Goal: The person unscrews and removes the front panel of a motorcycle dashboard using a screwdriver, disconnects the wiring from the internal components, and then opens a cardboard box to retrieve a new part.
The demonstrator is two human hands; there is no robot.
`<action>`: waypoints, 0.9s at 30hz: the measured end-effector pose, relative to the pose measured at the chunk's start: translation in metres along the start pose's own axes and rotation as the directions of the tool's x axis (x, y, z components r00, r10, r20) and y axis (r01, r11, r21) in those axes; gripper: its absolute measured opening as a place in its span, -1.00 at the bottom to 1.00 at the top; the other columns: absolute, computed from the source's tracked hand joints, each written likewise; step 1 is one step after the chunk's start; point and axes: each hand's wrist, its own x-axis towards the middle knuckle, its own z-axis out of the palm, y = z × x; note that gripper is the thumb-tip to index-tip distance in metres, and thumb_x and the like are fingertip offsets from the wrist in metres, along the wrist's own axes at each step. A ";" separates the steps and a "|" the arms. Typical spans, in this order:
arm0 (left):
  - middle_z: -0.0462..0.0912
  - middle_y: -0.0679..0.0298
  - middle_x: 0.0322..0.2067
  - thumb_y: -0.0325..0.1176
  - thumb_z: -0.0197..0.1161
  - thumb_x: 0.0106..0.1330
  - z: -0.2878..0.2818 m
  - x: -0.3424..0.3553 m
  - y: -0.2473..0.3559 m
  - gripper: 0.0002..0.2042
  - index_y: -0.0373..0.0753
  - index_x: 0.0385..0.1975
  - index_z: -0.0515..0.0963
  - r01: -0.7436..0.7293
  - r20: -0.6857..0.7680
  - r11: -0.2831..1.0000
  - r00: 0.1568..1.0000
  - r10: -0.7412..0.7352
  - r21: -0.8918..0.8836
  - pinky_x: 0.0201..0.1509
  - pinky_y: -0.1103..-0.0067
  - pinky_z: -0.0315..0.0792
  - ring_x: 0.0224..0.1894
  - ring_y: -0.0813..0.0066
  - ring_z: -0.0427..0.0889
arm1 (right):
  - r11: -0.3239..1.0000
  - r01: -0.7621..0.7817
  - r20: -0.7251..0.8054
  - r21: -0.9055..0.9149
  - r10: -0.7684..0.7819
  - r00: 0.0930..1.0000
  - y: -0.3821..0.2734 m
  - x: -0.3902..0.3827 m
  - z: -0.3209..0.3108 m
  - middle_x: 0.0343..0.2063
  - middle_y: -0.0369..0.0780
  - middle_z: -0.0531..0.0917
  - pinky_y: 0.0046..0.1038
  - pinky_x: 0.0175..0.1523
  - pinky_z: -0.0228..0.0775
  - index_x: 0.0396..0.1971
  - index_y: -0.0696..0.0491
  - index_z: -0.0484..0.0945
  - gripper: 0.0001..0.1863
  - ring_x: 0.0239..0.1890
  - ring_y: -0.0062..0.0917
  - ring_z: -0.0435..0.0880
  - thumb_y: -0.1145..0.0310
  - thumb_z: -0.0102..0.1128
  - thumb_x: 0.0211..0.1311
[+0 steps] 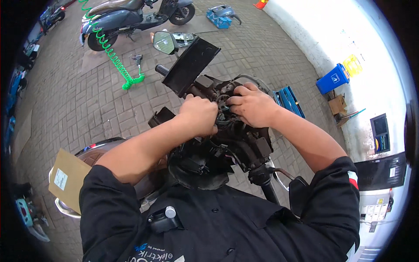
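Observation:
A motor scooter's front end stands stripped in front of me, its handlebar assembly point(251, 150) and dark inner parts exposed. My left hand point(198, 114) is closed at the left side of the opened middle, thumb side toward the wiring; whatever it grips is hidden. Opposite it, my right hand point(253, 106) reaches in with bent fingers, pinching among the dark wires and connectors point(223, 105). What lies between those fingertips is too small to make out. Below both hands sits a black, rounded cowl point(198, 168).
A flat black panel point(192, 65) and a mirror point(165, 43) rise beyond my left hand. A blue toolbox point(289, 101) lies on the paving right of the scooter. Farther off are a coiled green air hose point(114, 61), another scooter point(126, 19) and a blue bin point(333, 79).

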 end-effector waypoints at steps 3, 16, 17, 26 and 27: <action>0.72 0.14 -0.45 -0.16 0.39 -0.04 0.008 0.006 0.000 -0.78 -0.19 -0.54 0.69 -0.058 -0.023 0.995 0.998 0.060 0.082 -0.09 0.32 0.49 -0.31 0.18 0.73 | 1.000 -0.006 -0.021 -0.017 0.005 1.000 -0.003 0.002 0.006 -0.01 -0.37 0.60 -0.18 0.40 0.10 -0.27 -0.06 0.72 -0.75 0.13 -0.35 0.43 0.29 0.27 -0.01; 0.72 0.22 -0.50 -0.34 0.23 0.09 0.005 0.042 -0.051 -0.90 -0.13 -0.59 0.66 -0.275 -0.263 0.882 0.883 0.389 0.383 -0.21 0.36 0.58 -0.38 0.24 0.75 | 0.998 -0.049 -0.085 0.032 0.052 0.995 -0.020 0.014 0.014 -0.01 -0.26 0.58 -0.08 0.47 0.00 -0.12 -0.15 0.72 -0.70 0.20 -0.26 0.39 0.28 0.11 0.18; 0.71 0.22 -0.50 -0.34 0.22 0.11 0.007 0.042 -0.052 -0.91 -0.12 -0.57 0.64 -0.280 -0.250 0.878 0.885 0.392 0.387 -0.18 0.35 0.56 -0.38 0.24 0.74 | 0.999 -0.031 -0.115 0.011 0.032 0.993 -0.020 0.015 0.013 -0.03 -0.26 0.57 -0.07 0.47 -0.01 -0.06 -0.19 0.70 -0.64 0.19 -0.28 0.40 0.30 0.13 0.13; 0.70 0.30 -0.47 -0.32 0.21 0.12 0.031 0.034 -0.057 -0.90 -0.12 -0.55 0.64 -0.218 -0.440 0.897 0.811 0.385 0.384 0.00 0.45 0.46 -0.31 0.35 0.72 | 0.985 0.070 -0.019 -0.161 -0.074 0.997 -0.016 0.032 0.016 -0.10 -0.30 0.58 -0.07 0.45 0.00 -0.21 -0.17 0.71 -0.74 0.18 -0.32 0.40 0.26 0.10 0.14; 0.69 0.32 -0.46 -0.32 0.21 0.12 0.035 0.032 -0.058 -0.90 -0.12 -0.54 0.63 -0.209 -0.478 0.899 0.788 0.389 0.386 0.02 0.46 0.45 -0.29 0.36 0.72 | 0.981 0.093 -0.029 -0.170 -0.100 0.995 -0.018 0.032 0.014 -0.11 -0.31 0.58 -0.08 0.45 0.01 -0.24 -0.16 0.70 -0.76 0.18 -0.33 0.41 0.26 0.09 0.14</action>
